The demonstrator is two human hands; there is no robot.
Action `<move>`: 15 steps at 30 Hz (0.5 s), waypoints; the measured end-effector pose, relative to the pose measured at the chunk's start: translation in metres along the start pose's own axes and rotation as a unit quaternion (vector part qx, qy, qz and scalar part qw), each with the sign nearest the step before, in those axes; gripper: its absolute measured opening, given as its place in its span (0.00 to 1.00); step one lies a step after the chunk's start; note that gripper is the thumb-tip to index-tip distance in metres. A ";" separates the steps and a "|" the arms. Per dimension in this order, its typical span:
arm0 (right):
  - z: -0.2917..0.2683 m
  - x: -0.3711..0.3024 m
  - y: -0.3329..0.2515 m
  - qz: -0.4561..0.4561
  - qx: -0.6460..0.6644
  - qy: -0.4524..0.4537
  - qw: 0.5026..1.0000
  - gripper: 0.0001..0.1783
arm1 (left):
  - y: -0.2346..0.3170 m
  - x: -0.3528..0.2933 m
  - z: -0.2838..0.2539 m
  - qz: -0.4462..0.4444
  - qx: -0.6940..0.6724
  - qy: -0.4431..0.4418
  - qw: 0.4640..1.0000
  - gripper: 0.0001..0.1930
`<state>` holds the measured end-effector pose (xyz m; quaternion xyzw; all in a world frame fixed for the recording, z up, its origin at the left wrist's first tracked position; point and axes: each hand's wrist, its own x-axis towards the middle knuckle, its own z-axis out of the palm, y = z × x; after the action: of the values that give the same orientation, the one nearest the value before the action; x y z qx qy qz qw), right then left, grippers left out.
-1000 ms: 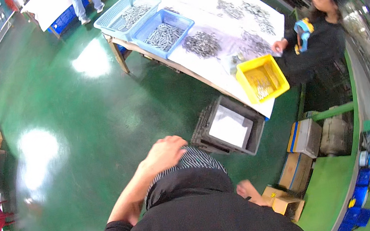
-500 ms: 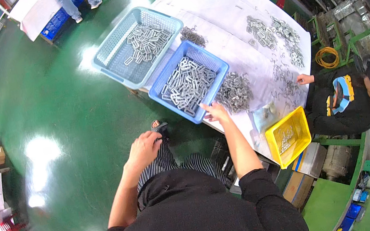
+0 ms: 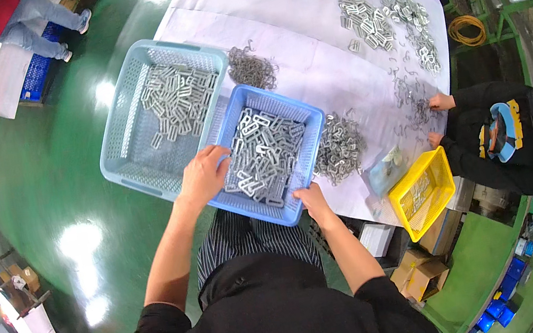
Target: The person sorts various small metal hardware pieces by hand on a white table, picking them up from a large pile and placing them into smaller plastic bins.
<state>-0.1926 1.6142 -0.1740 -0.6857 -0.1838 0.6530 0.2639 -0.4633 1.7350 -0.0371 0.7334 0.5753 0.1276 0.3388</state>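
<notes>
Person, upper left (image 3: 30, 36): red top, jeans, beside a blue crate (image 3: 41, 71).
Pale blue basket (image 3: 136, 135): left of centre, at left edge of white-covered counter (image 3: 300, 28); flat silver pieces (image 3: 175, 97) heaped toward its upper right.
Left hand (image 3: 202, 177): grasping left rim of blue basket (image 3: 249, 212) toward its near corner; pale basket just beside, cannot tell if the hand touches it.
Striped trousers (image 3: 250, 239): the wearer's, below blue basket in frame.
Dark hook pile (image 3: 251, 69): on counter, just above blue basket in frame.
Blue basket: centre of frame, between both hands, tight beside pale basket; cannot tell if rims overlap.
Silver links (image 3: 268, 152): loose, piled inside blue basket, between the hands.
Right hand (image 3: 314, 202): grasping blue basket at its lower-right corner, arm coming up from lower edge.
Grey metal heap (image 3: 340, 148): on counter, right of blue basket.
Clear bag (image 3: 389, 169): between grey heap and yellow basket (image 3: 443, 191).
Silver buckles (image 3: 365, 22): spread on counter, upper right.
Yellow basket: right of centre, counter's near edge, small silver parts inside.
Co-worker (image 3: 501, 129): far right, black top, one hand (image 3: 441, 102) at scattered hooks (image 3: 413, 101).
</notes>
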 end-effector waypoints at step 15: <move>-0.084 0.017 -0.235 -0.057 -0.087 0.132 0.986 0.17 | 0.003 0.089 -0.026 -0.026 -0.092 0.215 0.972 0.11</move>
<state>-0.0861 1.8005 -0.0453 -0.7747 -0.2421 0.5221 0.2619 -0.4487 1.8262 -0.0338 0.6396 0.6392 0.3257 0.2763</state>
